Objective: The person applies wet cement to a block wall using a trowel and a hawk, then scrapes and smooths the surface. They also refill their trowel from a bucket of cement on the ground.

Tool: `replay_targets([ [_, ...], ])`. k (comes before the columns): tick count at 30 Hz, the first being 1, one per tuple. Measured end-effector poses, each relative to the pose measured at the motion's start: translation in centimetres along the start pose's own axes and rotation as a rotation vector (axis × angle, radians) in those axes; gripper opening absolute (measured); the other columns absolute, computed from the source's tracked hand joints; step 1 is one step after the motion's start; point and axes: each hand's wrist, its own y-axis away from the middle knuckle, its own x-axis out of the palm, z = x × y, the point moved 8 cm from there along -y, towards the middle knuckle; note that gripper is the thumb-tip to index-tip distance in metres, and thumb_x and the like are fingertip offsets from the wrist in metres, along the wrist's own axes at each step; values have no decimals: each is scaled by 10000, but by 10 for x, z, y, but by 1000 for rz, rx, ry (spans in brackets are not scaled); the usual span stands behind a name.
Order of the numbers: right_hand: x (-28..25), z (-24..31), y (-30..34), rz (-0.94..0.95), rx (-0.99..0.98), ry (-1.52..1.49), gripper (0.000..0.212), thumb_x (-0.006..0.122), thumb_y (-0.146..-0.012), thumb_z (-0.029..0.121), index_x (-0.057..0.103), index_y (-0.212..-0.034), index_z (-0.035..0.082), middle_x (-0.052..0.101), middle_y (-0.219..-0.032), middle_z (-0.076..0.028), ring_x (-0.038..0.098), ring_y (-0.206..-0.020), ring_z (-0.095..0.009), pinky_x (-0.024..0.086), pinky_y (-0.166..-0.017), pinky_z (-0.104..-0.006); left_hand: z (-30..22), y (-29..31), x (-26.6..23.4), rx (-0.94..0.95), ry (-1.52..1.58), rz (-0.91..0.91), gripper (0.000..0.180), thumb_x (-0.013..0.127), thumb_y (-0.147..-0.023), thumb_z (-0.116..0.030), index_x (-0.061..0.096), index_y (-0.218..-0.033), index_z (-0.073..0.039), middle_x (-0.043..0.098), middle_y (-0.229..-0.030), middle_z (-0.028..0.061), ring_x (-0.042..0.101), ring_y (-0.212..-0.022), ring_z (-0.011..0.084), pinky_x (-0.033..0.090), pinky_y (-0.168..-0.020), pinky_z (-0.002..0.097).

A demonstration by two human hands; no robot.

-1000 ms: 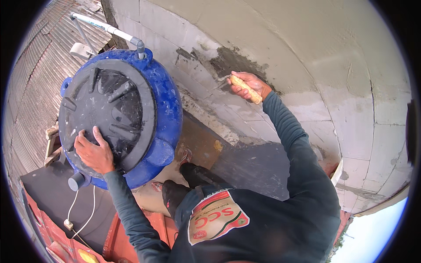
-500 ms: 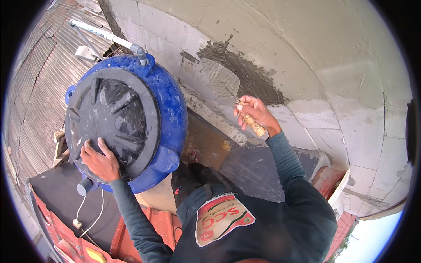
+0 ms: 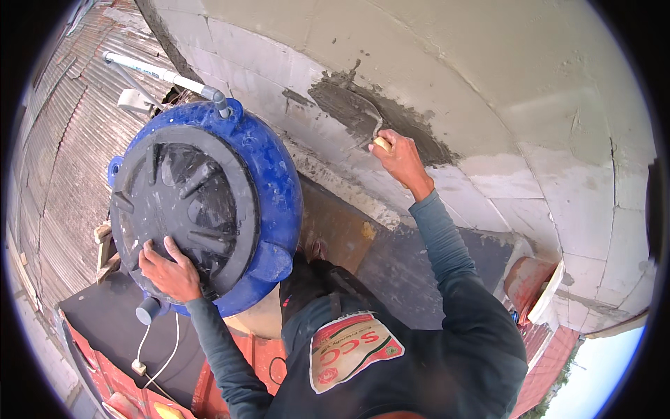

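Observation:
My right hand is closed around the wooden handle of a trowel. The trowel's blade lies against a patch of wet grey mortar on the block wall. On the left, my left hand rests with fingers spread on the black ribbed lid of a blue water tank. The palm side of the left hand is hidden, and most of the trowel handle is covered by my right fingers.
A white pipe with a grey elbow rises beside the tank. Corrugated roofing spreads at far left. A white cable with a small connector hangs below the tank. A reddish container stands at right, by the wall's foot.
My right hand has turned over and moved slightly up and left, bringing the trowel blade onto the mortar patch. My left hand stays on the lid while the whole view has shifted a little.

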Motion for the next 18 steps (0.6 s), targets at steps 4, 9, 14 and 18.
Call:
replay_targets([
  [4, -28, 2, 11, 6, 25, -18, 449, 741, -885, 289, 665, -1146, -69, 709, -934, -189, 673, -840, -266, 520, -785, -367, 0, 0, 0, 3, 11, 0, 511, 544, -1032, -485, 563, -1315, -60, 529, -1324, 195, 528, -1192, 407, 440, -985, 513],
  [9, -55, 2, 26, -59, 37, -93, 442, 748, -875, 290, 672, -1127, -66, 697, -909, -185, 648, -780, -244, 517, -778, -353, 2, -1, 2, 2, 13, 2, 509, 546, -1032, -485, 560, -1325, -69, 529, -1333, 185, 525, -1202, 397, 439, -987, 521],
  [14, -78, -4, 41, -58, 157, -203, 382, 759, -870, 239, 674, -1116, -41, 681, -892, -150, 608, -773, -202, 511, -770, -345, 1, -1, -2, -22, 44, 22, 511, 551, -1030, -483, 557, -1335, -73, 531, -1334, 180, 521, -1209, 390, 436, -991, 517],
  [18, -72, 10, 51, -65, 37, -142, 346, 739, -876, 204, 624, -1119, -14, 669, -890, -166, 626, -781, -246, 509, -758, -367, -1, 0, -1, -21, 32, 19, 512, 559, -1027, -480, 558, -1333, -69, 534, -1325, 183, 523, -1202, 393, 441, -983, 508],
])
